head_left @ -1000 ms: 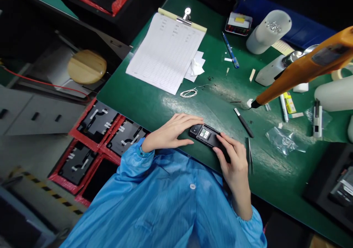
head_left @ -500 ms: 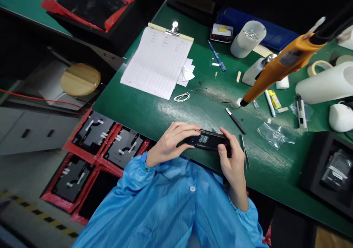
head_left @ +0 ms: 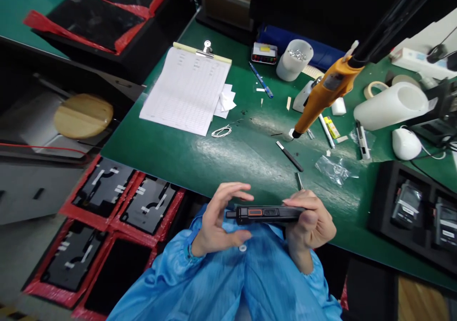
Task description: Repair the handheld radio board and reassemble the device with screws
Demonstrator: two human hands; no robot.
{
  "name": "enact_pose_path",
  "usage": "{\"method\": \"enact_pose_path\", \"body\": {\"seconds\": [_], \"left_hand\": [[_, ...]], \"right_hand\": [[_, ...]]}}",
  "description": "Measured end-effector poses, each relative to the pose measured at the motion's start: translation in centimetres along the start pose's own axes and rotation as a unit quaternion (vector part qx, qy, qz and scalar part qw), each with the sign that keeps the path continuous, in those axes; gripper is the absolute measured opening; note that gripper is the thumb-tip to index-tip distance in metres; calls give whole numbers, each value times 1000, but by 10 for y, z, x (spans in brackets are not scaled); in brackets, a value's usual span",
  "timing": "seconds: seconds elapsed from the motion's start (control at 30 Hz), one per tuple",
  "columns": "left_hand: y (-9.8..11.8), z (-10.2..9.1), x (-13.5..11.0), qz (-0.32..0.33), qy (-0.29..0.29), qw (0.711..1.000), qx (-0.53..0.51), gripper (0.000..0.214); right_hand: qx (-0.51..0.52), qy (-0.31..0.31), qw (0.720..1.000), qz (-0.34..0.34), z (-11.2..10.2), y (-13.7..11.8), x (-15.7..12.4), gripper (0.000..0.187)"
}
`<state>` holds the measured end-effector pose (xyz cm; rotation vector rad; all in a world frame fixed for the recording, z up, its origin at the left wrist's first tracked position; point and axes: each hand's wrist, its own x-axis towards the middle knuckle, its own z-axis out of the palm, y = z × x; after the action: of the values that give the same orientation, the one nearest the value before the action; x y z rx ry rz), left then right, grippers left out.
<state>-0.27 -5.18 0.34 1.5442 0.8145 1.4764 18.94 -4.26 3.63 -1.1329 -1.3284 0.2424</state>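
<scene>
A black rugged handset point(head_left: 274, 213) is turned edge-on, showing an orange button and a dark button on its narrow side. My right hand point(head_left: 312, 221) grips its right end between thumb and fingers. Around the left end, my left hand point(head_left: 223, 221) is open, thumb and fingers spread apart. Just beyond my right hand, metal tweezers point(head_left: 299, 180) lie on the bench, partly hidden by it. Farther off rests a black-handled tool with a flat metal tip point(head_left: 290, 157).
An orange electric screwdriver point(head_left: 321, 95) hangs over the green bench point(head_left: 171, 154). A clipboard point(head_left: 185, 90) lies at left, a plastic bag point(head_left: 333, 169) at right. A black foam tray point(head_left: 383, 192) holds similar handsets. Red-edged trays point(head_left: 117, 226) with flat dark parts stand lower left.
The handset has been tilted from showing its inner face to edge-on. My left hand has come off it and opened; my right hand still grips it. The camera view has shifted.
</scene>
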Motion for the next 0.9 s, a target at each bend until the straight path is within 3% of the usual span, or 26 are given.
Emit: {"method": "enact_pose_path", "body": {"seconds": [0.13, 0.2, 0.37, 0.57, 0.63, 0.77, 0.9], "left_hand": [[8, 6, 2, -17, 10, 1000, -23, 33], [10, 8, 1, -14, 18, 1000, -14, 33], [12, 14, -2, 6, 26, 1000, -3, 32], [17, 22, -7, 15, 40, 999, -7, 30], [17, 22, -5, 5, 36, 999, 0, 30], [11, 13, 7, -24, 9, 996, 80, 25], [6, 1, 22, 48, -53, 965, 252, 30]], "right_hand": [[20, 47, 999, -8, 6, 0, -1, 51], [21, 69, 997, -3, 9, -1, 1, 54], [-5, 96, 995, -6, 9, -1, 5, 41], [-16, 124, 992, -28, 10, 2, 5, 47], [-27, 117, 993, -5, 8, 3, 5, 51], [-76, 54, 990, 106, 4, 3, 9, 58], [-107, 2, 974, 202, 3, 8, 15, 72]]}}
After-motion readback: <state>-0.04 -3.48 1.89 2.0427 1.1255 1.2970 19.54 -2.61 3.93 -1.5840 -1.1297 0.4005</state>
